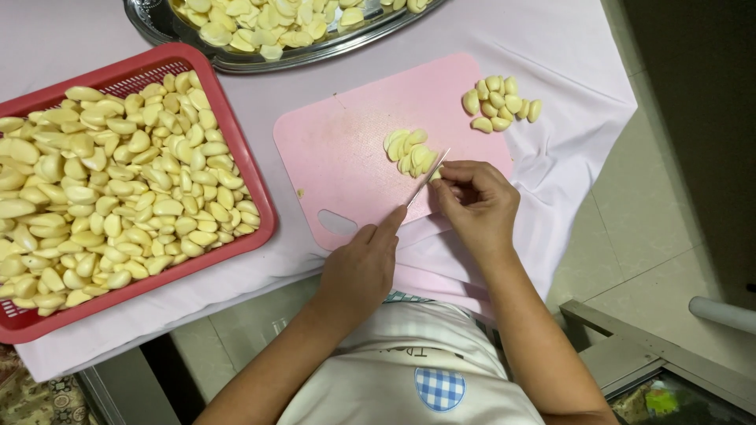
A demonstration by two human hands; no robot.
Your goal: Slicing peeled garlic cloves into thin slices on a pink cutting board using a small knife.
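Both hands work at the pink plastic board's near edge: my left hand grips one knife, my right hand pinches one clove. Smooth sliced halves sit heaped just beyond the blade, about ten whole cloves at the far corner.

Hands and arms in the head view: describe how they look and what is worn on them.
Both the left hand and the right hand are bare, with no gloves, rings or watch showing. The forearms are uncovered, with no sleeves in view. The fingernails look short and plain.
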